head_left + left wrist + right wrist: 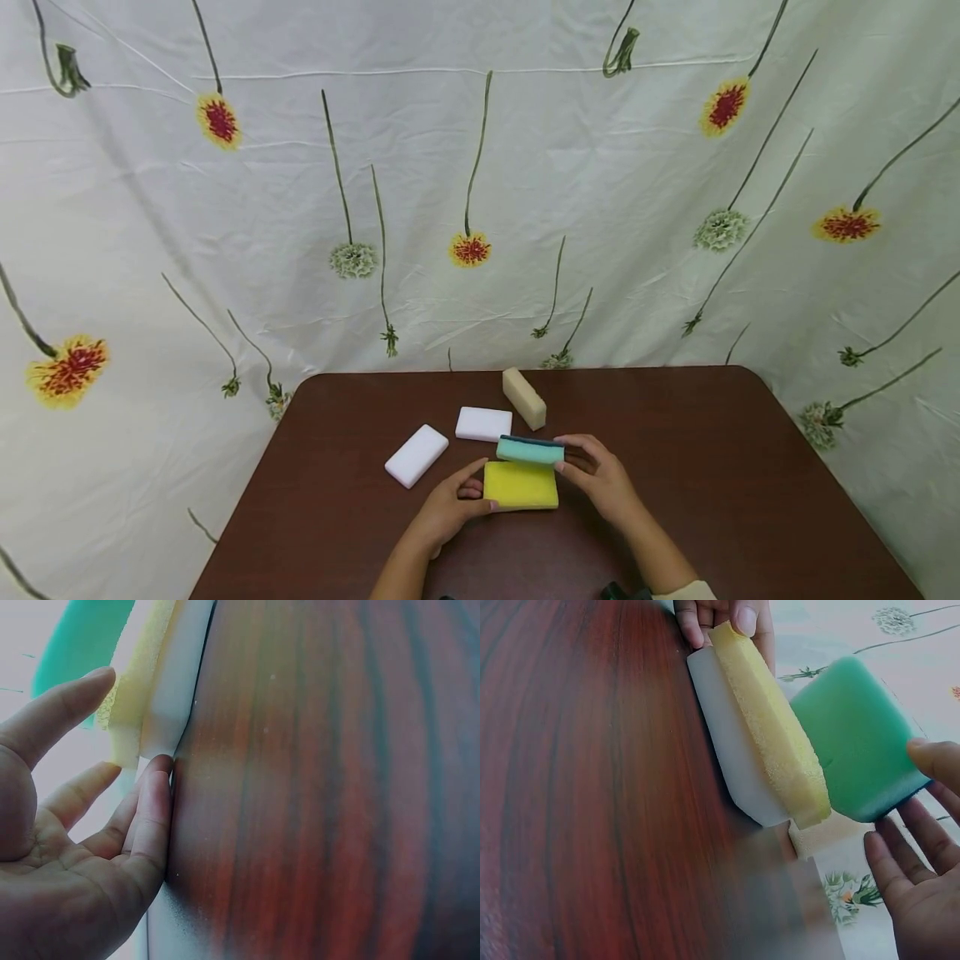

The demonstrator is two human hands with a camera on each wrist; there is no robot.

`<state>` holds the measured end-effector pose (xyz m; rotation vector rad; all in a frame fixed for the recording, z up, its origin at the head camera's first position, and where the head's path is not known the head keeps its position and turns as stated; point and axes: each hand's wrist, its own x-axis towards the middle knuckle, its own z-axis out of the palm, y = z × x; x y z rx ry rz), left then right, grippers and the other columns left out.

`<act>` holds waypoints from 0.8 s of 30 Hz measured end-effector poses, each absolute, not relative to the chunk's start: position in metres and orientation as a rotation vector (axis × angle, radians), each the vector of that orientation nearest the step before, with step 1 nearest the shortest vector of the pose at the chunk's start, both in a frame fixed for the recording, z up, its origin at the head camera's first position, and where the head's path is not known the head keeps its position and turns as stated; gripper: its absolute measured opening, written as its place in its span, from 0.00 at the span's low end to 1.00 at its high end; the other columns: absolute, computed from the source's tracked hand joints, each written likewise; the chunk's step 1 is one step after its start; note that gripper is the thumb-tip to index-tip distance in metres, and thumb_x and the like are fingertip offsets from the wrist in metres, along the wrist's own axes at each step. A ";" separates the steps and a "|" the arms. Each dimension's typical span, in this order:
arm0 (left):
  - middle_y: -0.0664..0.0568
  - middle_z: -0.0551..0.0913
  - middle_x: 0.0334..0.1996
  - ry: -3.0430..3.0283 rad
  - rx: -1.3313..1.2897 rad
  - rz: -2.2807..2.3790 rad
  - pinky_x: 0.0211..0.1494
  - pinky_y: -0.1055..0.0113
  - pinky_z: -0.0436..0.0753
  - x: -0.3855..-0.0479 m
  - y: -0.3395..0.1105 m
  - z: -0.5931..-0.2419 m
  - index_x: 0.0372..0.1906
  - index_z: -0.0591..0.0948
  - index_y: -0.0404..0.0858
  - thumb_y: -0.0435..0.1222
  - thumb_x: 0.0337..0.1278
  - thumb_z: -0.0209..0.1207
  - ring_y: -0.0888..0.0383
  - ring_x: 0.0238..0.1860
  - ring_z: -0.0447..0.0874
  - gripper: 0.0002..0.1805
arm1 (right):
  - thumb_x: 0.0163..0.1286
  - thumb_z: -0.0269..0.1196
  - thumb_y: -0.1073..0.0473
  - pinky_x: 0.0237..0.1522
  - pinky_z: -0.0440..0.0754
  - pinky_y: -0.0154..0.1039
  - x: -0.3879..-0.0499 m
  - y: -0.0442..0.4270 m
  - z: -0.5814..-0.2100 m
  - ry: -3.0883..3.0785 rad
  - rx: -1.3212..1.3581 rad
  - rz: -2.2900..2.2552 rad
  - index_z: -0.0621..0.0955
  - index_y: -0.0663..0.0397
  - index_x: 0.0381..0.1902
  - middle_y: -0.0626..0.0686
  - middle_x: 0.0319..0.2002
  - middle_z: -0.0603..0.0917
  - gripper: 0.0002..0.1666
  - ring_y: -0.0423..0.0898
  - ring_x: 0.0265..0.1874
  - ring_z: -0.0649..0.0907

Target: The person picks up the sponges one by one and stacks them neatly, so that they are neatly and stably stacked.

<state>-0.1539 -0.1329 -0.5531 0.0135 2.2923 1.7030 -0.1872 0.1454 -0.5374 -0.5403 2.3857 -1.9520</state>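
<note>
A person's right hand (603,482) pinches a green sponge (530,452) by one end, holding it tilted beside a yellow sponge (521,487) — whether the two touch is unclear. The yellow sponge lies on a white block (733,746) on the brown table (712,475); the left hand (447,510) grips its end between thumb and fingers, fingertips against the block — apparently steadying both layers.

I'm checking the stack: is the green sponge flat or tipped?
Tipped: in the right wrist view, the right hand holds the green sponge at an angle to the yellow sponge.
</note>
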 end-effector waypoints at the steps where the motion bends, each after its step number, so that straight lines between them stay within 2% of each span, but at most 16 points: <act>1: 0.46 0.78 0.53 2.292 0.013 1.704 0.50 0.63 0.76 -0.154 -0.133 -0.553 0.75 0.69 0.48 0.40 0.54 0.72 0.53 0.52 0.75 0.43 | 0.68 0.69 0.57 0.57 0.82 0.33 -0.187 0.146 -0.538 2.386 -0.557 -1.947 0.81 0.52 0.58 0.58 0.60 0.78 0.22 0.45 0.57 0.82; 6: 0.45 0.78 0.53 2.293 0.012 1.705 0.50 0.63 0.76 -0.154 -0.133 -0.553 0.76 0.68 0.47 0.39 0.54 0.72 0.53 0.52 0.75 0.43 | 0.67 0.69 0.60 0.60 0.82 0.42 -0.188 0.146 -0.539 2.339 -0.662 -1.952 0.79 0.60 0.60 0.66 0.65 0.75 0.25 0.39 0.58 0.81; 9: 0.46 0.78 0.53 2.291 0.005 1.703 0.50 0.63 0.76 -0.154 -0.133 -0.554 0.76 0.68 0.47 0.40 0.54 0.72 0.53 0.52 0.75 0.43 | 0.66 0.70 0.62 0.61 0.81 0.38 -0.188 0.147 -0.539 2.283 -0.694 -1.965 0.79 0.59 0.60 0.69 0.67 0.73 0.24 0.34 0.59 0.79; 12: 0.46 0.78 0.53 2.295 0.004 1.699 0.50 0.63 0.76 -0.155 -0.133 -0.555 0.76 0.68 0.47 0.40 0.54 0.72 0.53 0.52 0.75 0.43 | 0.65 0.71 0.61 0.61 0.79 0.32 -0.187 0.147 -0.538 2.260 -0.683 -1.942 0.80 0.55 0.60 0.68 0.69 0.71 0.26 0.30 0.61 0.77; 19: 0.46 0.79 0.51 2.289 0.019 1.718 0.49 0.64 0.76 -0.153 -0.132 -0.552 0.75 0.68 0.45 0.39 0.53 0.72 0.54 0.51 0.75 0.43 | 0.62 0.74 0.56 0.65 0.73 0.27 -0.183 0.149 -0.544 2.334 -0.731 -1.788 0.79 0.52 0.61 0.65 0.70 0.70 0.30 0.41 0.68 0.74; 24: 0.46 0.79 0.51 2.294 0.023 1.715 0.49 0.64 0.75 -0.154 -0.132 -0.552 0.75 0.68 0.45 0.39 0.53 0.72 0.54 0.50 0.75 0.43 | 0.63 0.73 0.55 0.65 0.74 0.28 -0.181 0.150 -0.546 2.376 -0.749 -1.757 0.80 0.49 0.61 0.65 0.70 0.71 0.28 0.39 0.67 0.74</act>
